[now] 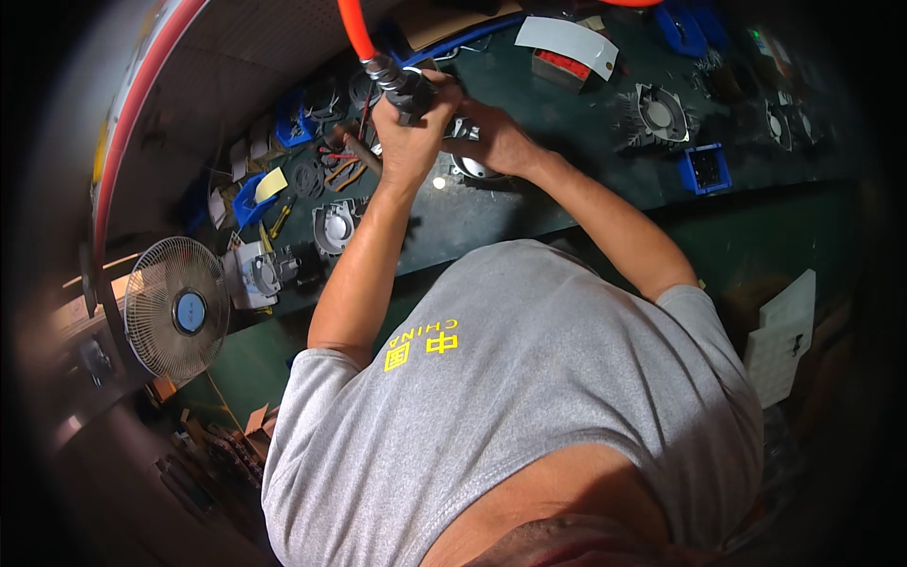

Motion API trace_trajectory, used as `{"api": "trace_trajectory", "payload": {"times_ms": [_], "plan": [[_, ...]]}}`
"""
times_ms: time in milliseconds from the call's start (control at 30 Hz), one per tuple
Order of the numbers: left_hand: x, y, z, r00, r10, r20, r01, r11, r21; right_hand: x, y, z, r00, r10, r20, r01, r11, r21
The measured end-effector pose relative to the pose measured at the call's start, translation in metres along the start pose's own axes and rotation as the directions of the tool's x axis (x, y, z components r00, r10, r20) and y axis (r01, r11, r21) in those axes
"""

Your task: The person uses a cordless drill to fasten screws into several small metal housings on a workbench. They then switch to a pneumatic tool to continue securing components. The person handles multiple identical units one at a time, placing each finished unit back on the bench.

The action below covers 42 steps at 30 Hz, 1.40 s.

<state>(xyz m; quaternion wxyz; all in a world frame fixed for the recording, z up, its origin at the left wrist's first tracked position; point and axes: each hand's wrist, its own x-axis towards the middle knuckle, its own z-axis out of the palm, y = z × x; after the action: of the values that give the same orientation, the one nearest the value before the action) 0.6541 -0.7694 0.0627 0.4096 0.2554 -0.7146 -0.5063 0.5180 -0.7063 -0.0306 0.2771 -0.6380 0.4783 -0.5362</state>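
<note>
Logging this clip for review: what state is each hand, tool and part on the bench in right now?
Left hand: closed around the air tool, raised over the bench.
Air tool: held upright, orange hose attached on top.
Right hand: resting on a round metal part, steadying it.
Fan housing: lying flat, untouched.
Blue tray: lying flat on the bench.
Desk fan: blades too blurred to tell if running.

We see a desk fan [178, 310] at the bench's left end. We also spot a blue tray [705, 168] and a finned housing [658, 115] lying to the right
</note>
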Motion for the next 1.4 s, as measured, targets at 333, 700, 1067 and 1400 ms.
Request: {"api": "trace_trajectory", "payload": {"times_ms": [333, 700, 1067, 1400], "plan": [[-0.013, 0.024, -0.042, 0.996, 0.091, -0.009, -0.072, 0.841, 0.537, 0.009, 0.004, -0.009, 0.996, 0.044, 0.074, -0.037, 0.994, -0.102], [-0.011, 0.042, -0.039, 0.949, 0.222, 0.225, -0.31, 0.51, 0.802, 0.009, 0.012, -0.012, 0.981, 0.128, 0.143, -0.131, 0.991, 0.007], [-0.013, 0.051, -0.035, 0.941, 0.235, 0.242, -0.326, 0.441, 0.836, 0.016, -0.008, -0.018, 0.972, 0.132, 0.194, -0.108, 0.986, -0.128], [-0.023, 0.029, -0.018, 0.991, -0.136, -0.007, 0.136, 0.987, 0.084, 0.019, 0.003, -0.019, 0.974, 0.083, 0.21, -0.064, 0.994, -0.093]]}}
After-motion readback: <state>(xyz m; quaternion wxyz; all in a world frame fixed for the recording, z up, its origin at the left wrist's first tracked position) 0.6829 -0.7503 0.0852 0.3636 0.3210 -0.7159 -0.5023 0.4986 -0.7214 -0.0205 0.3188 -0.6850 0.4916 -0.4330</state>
